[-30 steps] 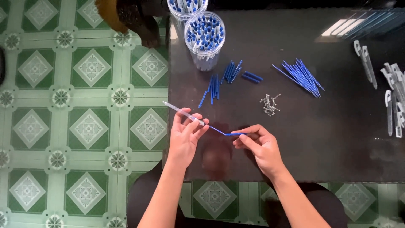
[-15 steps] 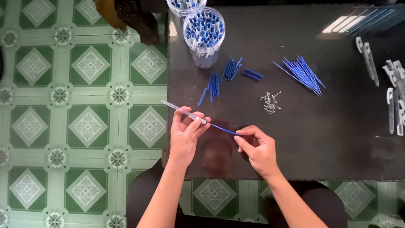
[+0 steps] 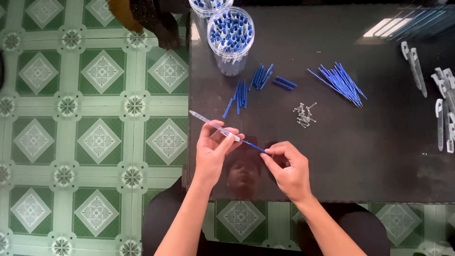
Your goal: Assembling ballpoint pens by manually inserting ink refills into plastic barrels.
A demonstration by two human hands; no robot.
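Bright, even daylight, glossy dark counter (image 3: 379,156) mirroring a window as white glare near its far right corner, soft shadows, sharp focus, slight blur at edges.

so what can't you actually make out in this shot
Head view only:
- Second tub of pens: cut off by the top edge.
- White clips: partly cut off by the right edge.
- Springs: too small to count.
- Clear barrel: its middle hidden by the left hand.
- Blue refill: its tail hidden by the right hand.

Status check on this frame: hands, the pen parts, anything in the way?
Left hand pinching clear pen barrel. Right hand feeding blue refill into its end. Nothing between them.
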